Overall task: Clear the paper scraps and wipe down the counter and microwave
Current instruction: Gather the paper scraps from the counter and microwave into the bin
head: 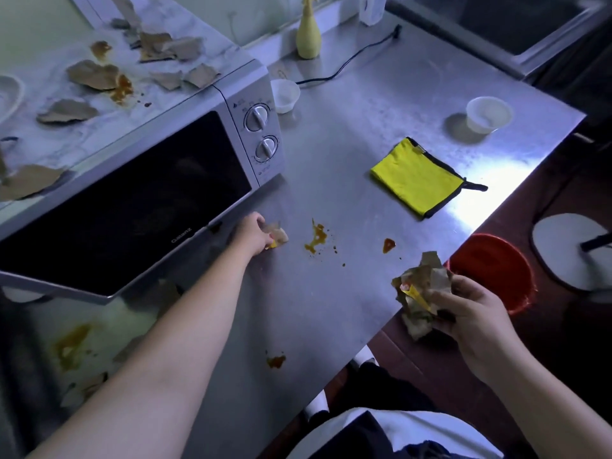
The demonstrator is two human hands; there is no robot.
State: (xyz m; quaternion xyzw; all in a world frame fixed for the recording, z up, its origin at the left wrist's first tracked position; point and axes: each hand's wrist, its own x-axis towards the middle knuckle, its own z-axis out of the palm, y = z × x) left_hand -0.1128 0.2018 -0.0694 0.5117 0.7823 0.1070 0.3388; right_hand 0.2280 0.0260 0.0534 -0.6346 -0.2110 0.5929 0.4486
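Status: scrap collection partly done, wiping not begun.

- Left hand: reaches across the stainless steel counter, fingers curled around a small brown paper scrap that lies on the steel just beside the front corner of the silver microwave.
- Right hand: fingers closed round a crumpled wad of brown paper scraps, held at the counter's near edge, close to the round red bin below. The wad is not yet dropped.
- Remaining scraps: many torn brown paper pieces lie spread over the microwave top. A few more show at lower left of the counter, too blurred to count.
- Stains: orange-brown sauce splashes on the counter, untouched. Similar smears on the microwave top, and a yellowish patch at lower left.
- Folded yellow cloth with black trim: flat on the counter, well apart from both hands, seemingly unused.

Judgement: the open counter is nearly free of paper. The microwave top and all wiping remain, so the task is under halfway.
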